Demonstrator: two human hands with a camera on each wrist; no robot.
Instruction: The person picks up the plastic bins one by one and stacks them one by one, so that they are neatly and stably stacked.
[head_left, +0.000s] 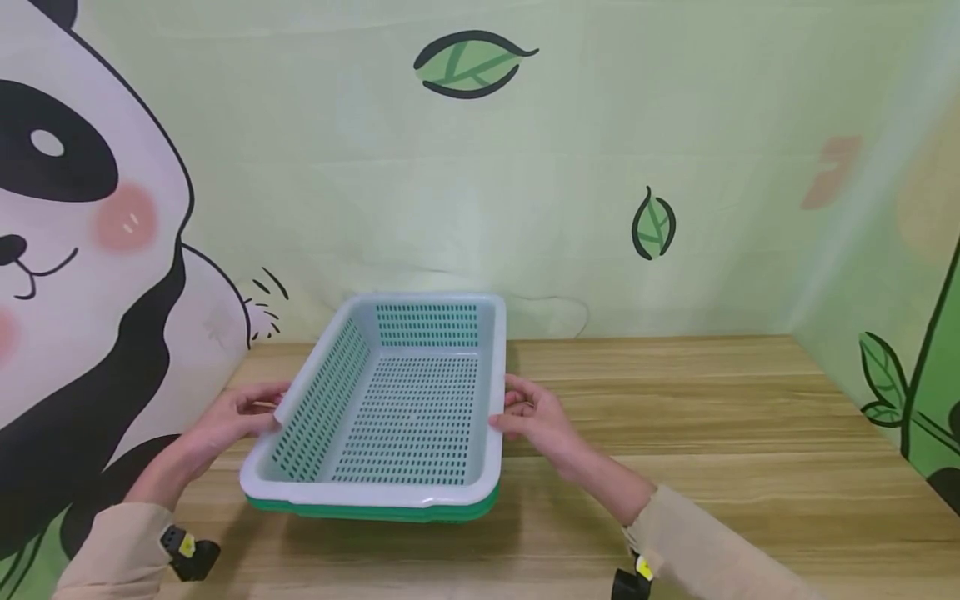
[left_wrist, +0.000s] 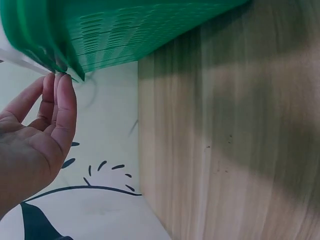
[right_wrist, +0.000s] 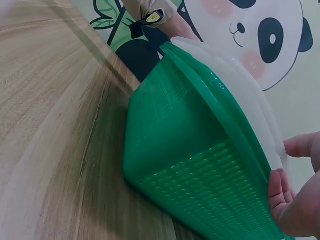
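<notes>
A white perforated plastic basket (head_left: 491, 358) sits nested in a green basket (head_left: 375, 512), whose rim shows just under the white one. My left hand (head_left: 232, 417) pinches the left rim of the stack between thumb and fingers. On the opposite side, my right hand (head_left: 536, 417) grips the right rim, thumb on the white edge. From the right wrist, the green basket (right_wrist: 170, 130) shows its slotted side, with the right hand's fingers (right_wrist: 277, 192) curled under the rim. In the left wrist view, the stack's near end appears raised above the table. No objects show inside the white basket.
The wood-grain table (head_left: 675, 467) extends to the right of the baskets. Behind it hangs a pale green printed backdrop (head_left: 570, 167) with leaves and a panda (head_left: 75, 250), and it also borders the table's sides.
</notes>
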